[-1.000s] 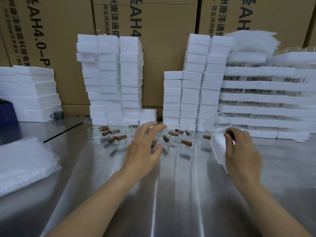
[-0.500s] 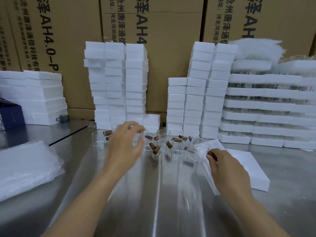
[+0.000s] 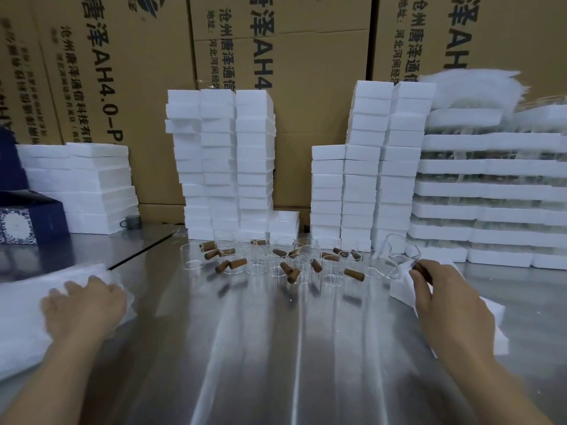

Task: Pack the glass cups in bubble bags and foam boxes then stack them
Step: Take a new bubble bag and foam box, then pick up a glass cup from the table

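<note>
Currently the right hand (image 3: 451, 305) pinches the brown handle of a clear glass cup (image 3: 399, 256), holding it tilted just above the far end of a white foam box (image 3: 491, 320) that lies on the shiny steel table (image 3: 276, 348). The left hand (image 3: 82, 305) rests with bent fingers on the pile of white bubble bags (image 3: 18, 317) at the table's left edge; I cannot tell whether it grips one. More clear cups with brown handles (image 3: 276, 262) stand between the hands, farther back.

Left of the cup cluster (image 3: 276, 259), the left hand (image 3: 82, 305) lies blurred on the bubble bags (image 3: 18, 332). Right of it, the right hand (image 3: 451, 302) pinches a tilted cup (image 3: 399, 256) by its handle (image 3: 421, 269), over a foam box (image 3: 497, 329).
</note>
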